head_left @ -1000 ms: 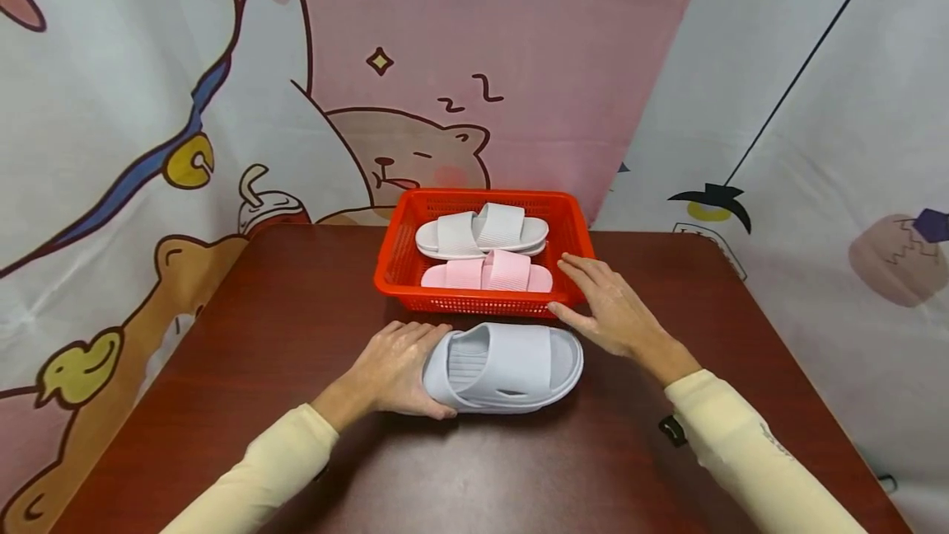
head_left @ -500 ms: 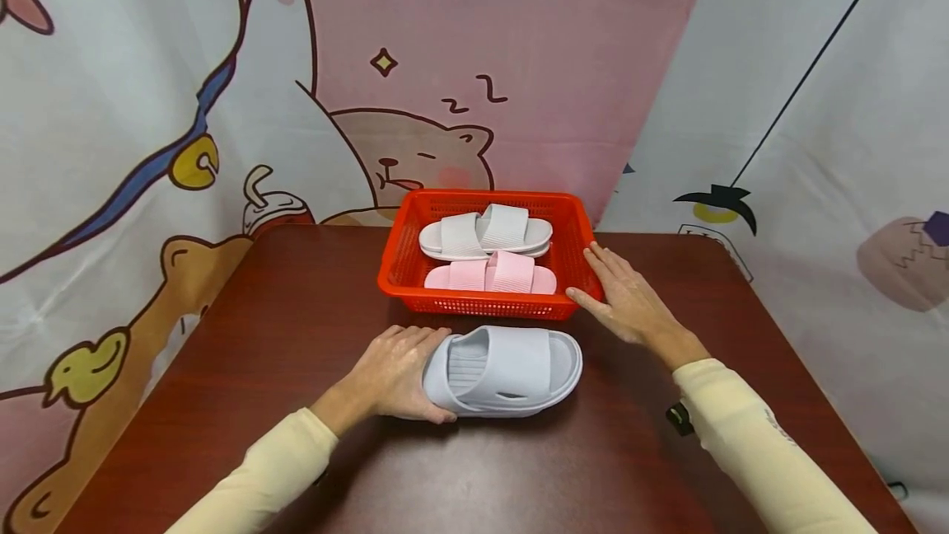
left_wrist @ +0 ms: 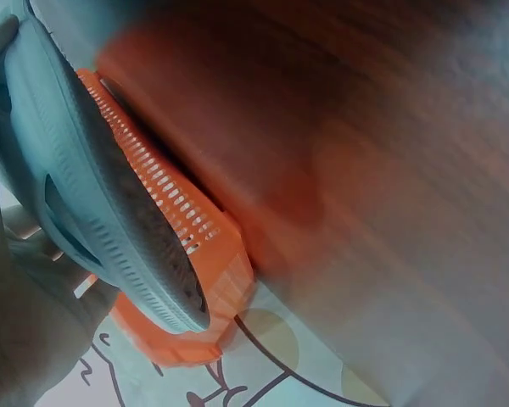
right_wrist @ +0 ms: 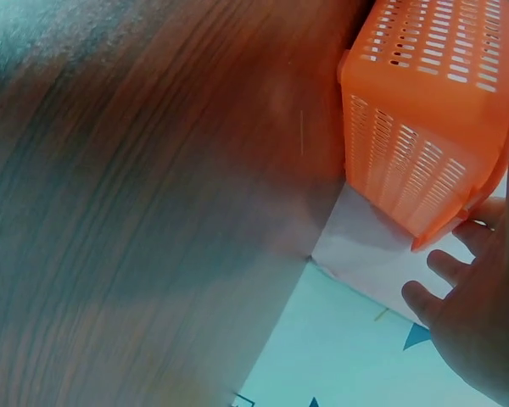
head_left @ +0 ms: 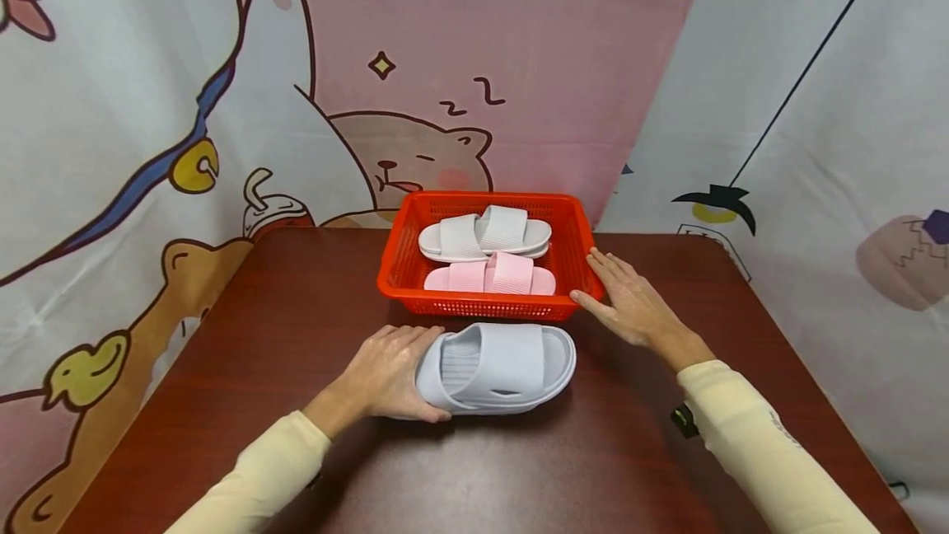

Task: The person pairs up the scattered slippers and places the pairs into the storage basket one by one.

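Note:
Across the heel of a light grey slipper [head_left: 511,363], my left hand [head_left: 396,373] holds on with the thumb at the near side and fingers at the far side. The slipper's toe points right, in front of a red basket [head_left: 415,301]. In the left wrist view the slipper [left_wrist: 85,186] is side-on, and the basket [left_wrist: 174,199] shows behind it. My right hand [head_left: 630,303] touches the basket's right front corner with fairly straight fingers. The right wrist view has those fingers at the basket's rim [right_wrist: 441,233].
Inside the basket lie white slippers [head_left: 504,229] at the back and pink slippers [head_left: 511,273] in front. The basket stands on a dark reddish-brown table [head_left: 319,287]. A cartoon-printed curtain [head_left: 563,64] hangs behind and at both sides.
My right hand has shifted right along the basket's front corner, from over the rim to its outer side. My left hand and the grey slipper have moved slightly left.

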Demonstrator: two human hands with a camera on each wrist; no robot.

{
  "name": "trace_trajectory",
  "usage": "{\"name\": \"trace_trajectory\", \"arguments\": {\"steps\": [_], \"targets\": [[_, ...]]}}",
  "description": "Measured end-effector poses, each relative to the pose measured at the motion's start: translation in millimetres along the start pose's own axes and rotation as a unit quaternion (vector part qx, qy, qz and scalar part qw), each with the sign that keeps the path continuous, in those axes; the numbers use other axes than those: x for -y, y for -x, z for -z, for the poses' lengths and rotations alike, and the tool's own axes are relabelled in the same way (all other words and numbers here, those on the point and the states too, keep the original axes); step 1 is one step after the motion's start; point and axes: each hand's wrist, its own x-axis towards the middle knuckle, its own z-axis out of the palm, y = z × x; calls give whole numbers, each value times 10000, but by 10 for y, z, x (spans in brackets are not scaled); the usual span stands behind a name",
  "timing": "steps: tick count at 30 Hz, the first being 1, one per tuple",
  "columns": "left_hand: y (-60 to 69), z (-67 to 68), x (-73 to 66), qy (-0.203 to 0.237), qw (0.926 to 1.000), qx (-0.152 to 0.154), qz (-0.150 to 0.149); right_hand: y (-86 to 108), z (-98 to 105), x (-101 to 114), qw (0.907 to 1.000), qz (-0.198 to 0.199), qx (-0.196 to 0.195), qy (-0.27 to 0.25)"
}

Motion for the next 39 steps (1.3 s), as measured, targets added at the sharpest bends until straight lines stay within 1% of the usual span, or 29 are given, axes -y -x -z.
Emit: {"name": "trace_trajectory", "arguments": {"steps": [4,10,14,18,25,29,36,39], "targets": [[-27,44,25,-3,9999,-121,-70,5,21,-6,10000,-46,6,29],[-75,149,59,-22,9996,-249,-151,4,24,-1,10000,-23,40,45],[-117,235,79,-98,9995,-235,-203,7,16,5,10000,15,31,28],[-163,326,92,-72,9994,-222,-242,13,4,10,10000,6,8,13],[-276,452,110,132,9991,-342,-203,12,-4,18,9999,-27,40,105],[-343,522,122,68,9993,-310,-175,11,14,17,9998,54,13,188],[-459,613,135,32,9992,-317,-228,21,16,-1,9996,260,-55,-9],[-501,634,144,107,9993,-318,-179,34,13,0,9996,271,-46,-109]]}}
